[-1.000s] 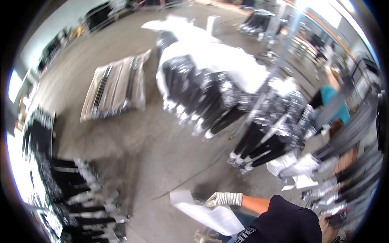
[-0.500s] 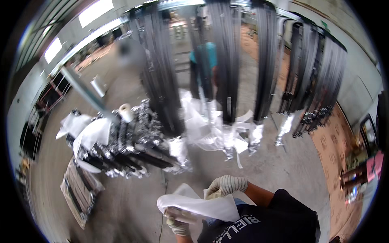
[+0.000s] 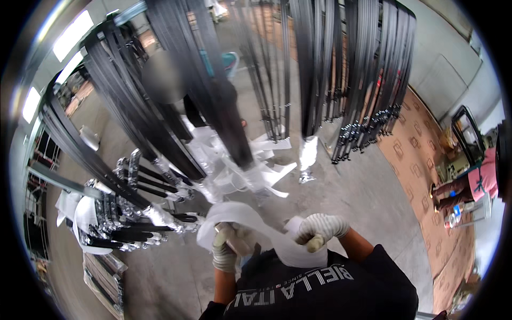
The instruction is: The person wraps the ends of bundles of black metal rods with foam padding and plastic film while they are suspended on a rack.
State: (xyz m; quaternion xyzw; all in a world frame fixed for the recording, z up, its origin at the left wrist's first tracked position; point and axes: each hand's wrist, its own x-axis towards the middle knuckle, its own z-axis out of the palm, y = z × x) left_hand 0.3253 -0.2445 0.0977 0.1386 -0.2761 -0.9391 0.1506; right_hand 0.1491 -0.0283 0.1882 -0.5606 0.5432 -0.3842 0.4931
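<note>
In a white ribbed glove, my left hand is closed around a pale brownish, roll-like thing, too blurred to name. A strip of thin white foam sheet arches over that hand and runs across to the right. My right hand, gloved the same way, pinches the foam sheet near its right end, in front of my chest. Beyond my hands hang bundles of long black strips; several lower ends are wrapped in white sheet or shiny clear film.
Film-wrapped black pieces are stacked at left beside a grey metal post. A flat wrapped bundle lies on the floor below. Patterned brown sheeting covers the floor at right. A person in pink is at the right edge.
My view has swung, shifting the hanging strips leftward. My left hand has risen with the roll-like thing. My right hand has moved right, and the foam sheet now spans wider between my hands.
</note>
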